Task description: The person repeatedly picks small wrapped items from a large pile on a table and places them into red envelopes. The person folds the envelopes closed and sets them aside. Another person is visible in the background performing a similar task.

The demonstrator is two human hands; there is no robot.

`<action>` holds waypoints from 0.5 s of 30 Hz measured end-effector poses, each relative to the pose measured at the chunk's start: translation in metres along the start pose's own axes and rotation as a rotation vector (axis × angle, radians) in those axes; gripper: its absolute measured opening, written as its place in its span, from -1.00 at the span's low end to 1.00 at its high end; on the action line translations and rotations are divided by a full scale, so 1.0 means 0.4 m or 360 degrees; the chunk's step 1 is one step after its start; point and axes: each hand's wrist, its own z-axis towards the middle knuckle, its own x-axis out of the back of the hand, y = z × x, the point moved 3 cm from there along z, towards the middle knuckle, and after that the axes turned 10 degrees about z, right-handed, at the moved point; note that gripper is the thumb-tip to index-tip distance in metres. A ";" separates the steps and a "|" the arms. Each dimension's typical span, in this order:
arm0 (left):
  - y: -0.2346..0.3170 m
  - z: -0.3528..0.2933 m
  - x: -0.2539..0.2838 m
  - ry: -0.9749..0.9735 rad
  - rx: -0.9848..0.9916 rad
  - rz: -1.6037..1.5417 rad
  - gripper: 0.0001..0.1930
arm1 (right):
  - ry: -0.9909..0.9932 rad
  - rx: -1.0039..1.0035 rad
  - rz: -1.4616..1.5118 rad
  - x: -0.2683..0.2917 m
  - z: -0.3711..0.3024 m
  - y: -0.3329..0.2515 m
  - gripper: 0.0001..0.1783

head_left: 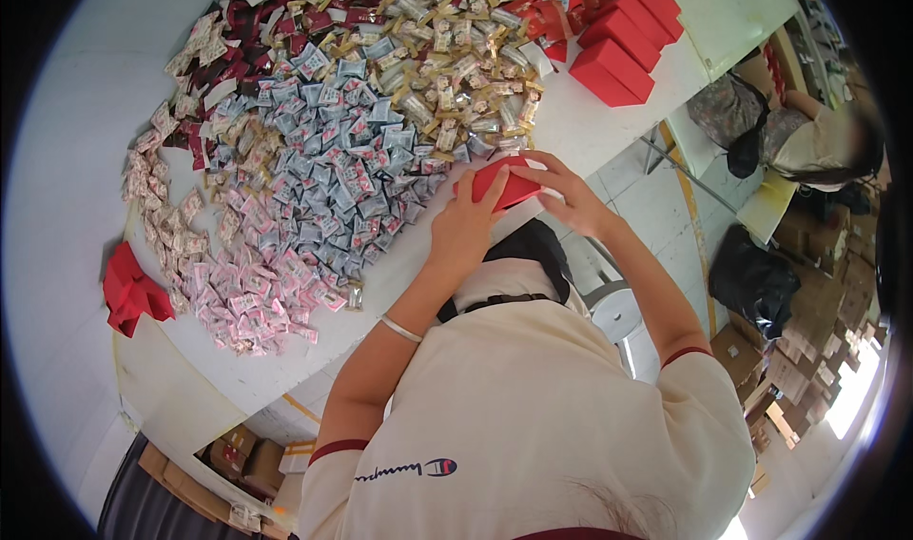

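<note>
A small red box [512,184] is at the table's near edge, close to my body, with both hands on it. My left hand [466,222] grips it from the left, fingers across its top. From the right, my right hand [573,199] has its fingers closed on the box's far corner and side. Its underside and contents are hidden from me. Just left of the hands spreads a heap of small wrapped sweets: blue-grey packets [338,164], pink ones [252,297], gold-and-clear ones [456,74], and beige ones [157,193].
Several red boxes [613,72] stand at the far right of the white table [214,388]. Another red box [133,289] lies at the left. Dark red packets [252,21] fill the back. Beyond the table's right edge are a stool [616,314], a black bag [754,278] and a seated person [808,136].
</note>
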 end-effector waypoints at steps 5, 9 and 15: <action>0.001 0.001 -0.004 -0.0001 -0.0030 0.0001 -0.42 | -0.0107 0.0227 -0.0696 -0.009 -0.002 0.003 -0.45; -0.002 0.003 0.001 -0.0039 -0.0062 0.0014 -0.42 | -0.0162 0.0328 -0.0910 -0.013 -0.007 0.030 -0.40; 0.001 -0.010 -0.025 -0.0073 -0.0240 0.0198 -0.38 | -0.0185 0.0587 -0.0916 0.001 -0.025 0.049 -0.38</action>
